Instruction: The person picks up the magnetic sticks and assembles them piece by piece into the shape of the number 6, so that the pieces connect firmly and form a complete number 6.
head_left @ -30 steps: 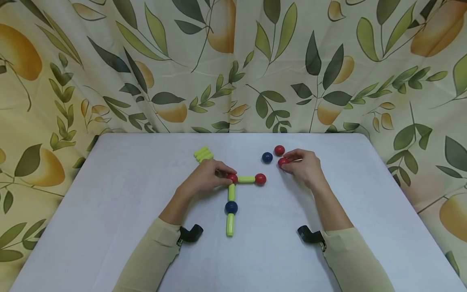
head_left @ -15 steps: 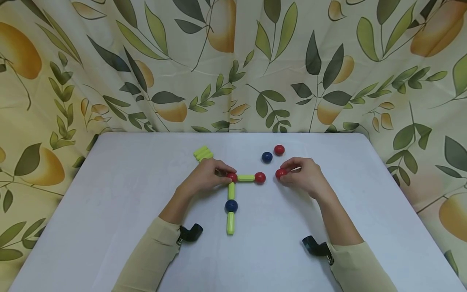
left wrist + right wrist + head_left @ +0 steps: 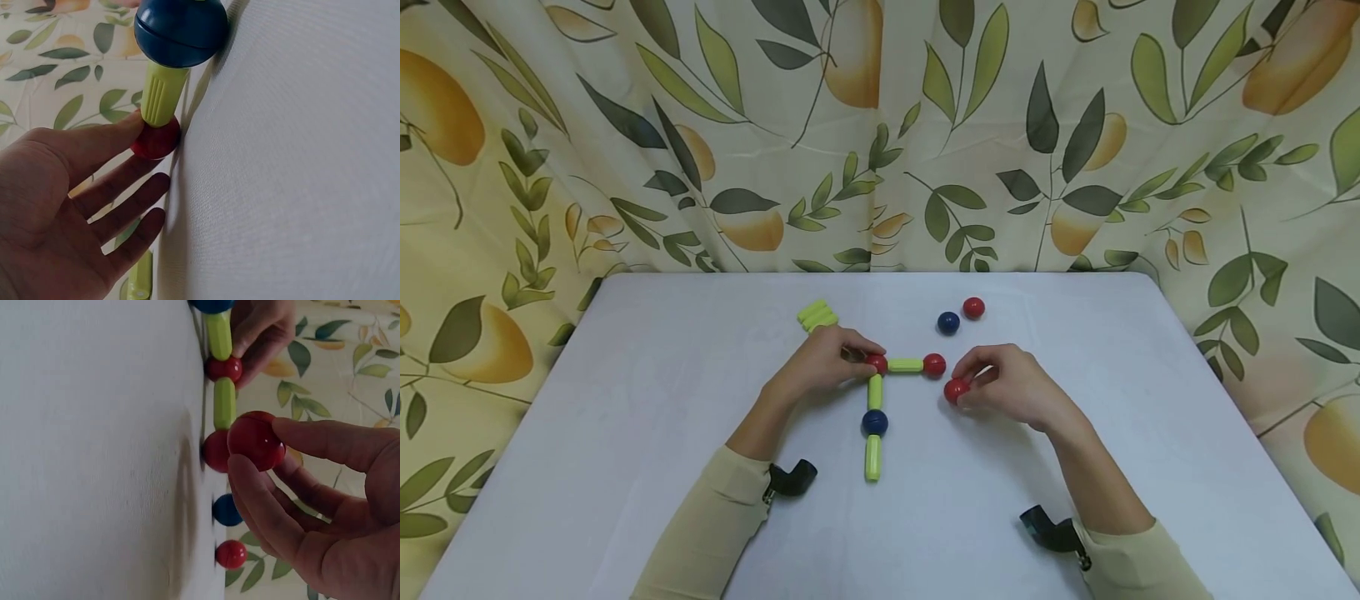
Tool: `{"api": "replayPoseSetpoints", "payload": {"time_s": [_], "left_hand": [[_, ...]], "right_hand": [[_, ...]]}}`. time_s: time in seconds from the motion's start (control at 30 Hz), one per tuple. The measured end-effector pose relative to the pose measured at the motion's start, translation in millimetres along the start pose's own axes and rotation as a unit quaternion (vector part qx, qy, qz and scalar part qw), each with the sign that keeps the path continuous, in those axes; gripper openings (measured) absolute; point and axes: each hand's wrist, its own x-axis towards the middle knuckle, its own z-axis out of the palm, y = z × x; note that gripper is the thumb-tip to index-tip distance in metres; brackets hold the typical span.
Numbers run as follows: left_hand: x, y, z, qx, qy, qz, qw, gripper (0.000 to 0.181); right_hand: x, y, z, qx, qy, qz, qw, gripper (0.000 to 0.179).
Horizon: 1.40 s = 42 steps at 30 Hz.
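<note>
An L-shaped chain of balls and yellow-green rods lies on the white table. My left hand (image 3: 830, 360) pinches its corner red ball (image 3: 156, 141) between thumb and finger. From that ball one rod (image 3: 906, 365) runs right to a red end ball (image 3: 934, 365). Another rod (image 3: 164, 94) leads toward me to a blue ball (image 3: 875, 422), with a further rod (image 3: 872, 458) beyond it. In the right wrist view, my right hand (image 3: 337, 494) grips a loose red ball (image 3: 255, 440) by its fingertips, held just off the table. It is close to the red end ball, on the near right side.
Behind the right hand, a blue ball (image 3: 948, 323) and a red ball (image 3: 973, 308) lie loose. Several yellow-green rods (image 3: 817, 315) sit side by side beyond the left hand. A patterned curtain (image 3: 880, 167) hangs behind the table's far edge.
My right hand has carried the red ball toward me and left, away from the loose pair and close to the chain's right end. The left hand has stayed at the corner ball.
</note>
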Motion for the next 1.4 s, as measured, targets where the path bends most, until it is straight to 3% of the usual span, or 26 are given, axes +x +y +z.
{"api": "replayPoseSetpoints", "payload": {"time_s": [0.8,1.4], "left_hand": [[-0.4,0.7,-1.6,-0.01,-0.004,-0.001,0.9999,0.03],[0.2,-0.8,-2.5,-0.008,-0.009,0.002,0.9999,0.03]], "right_hand": [[-8.6,-21,49,-0.041,-0.118,-0.091,0.9879,0.021],[-24.6,-36,69,-0.045,-0.191,-0.121,0.9731,0.021]]}}
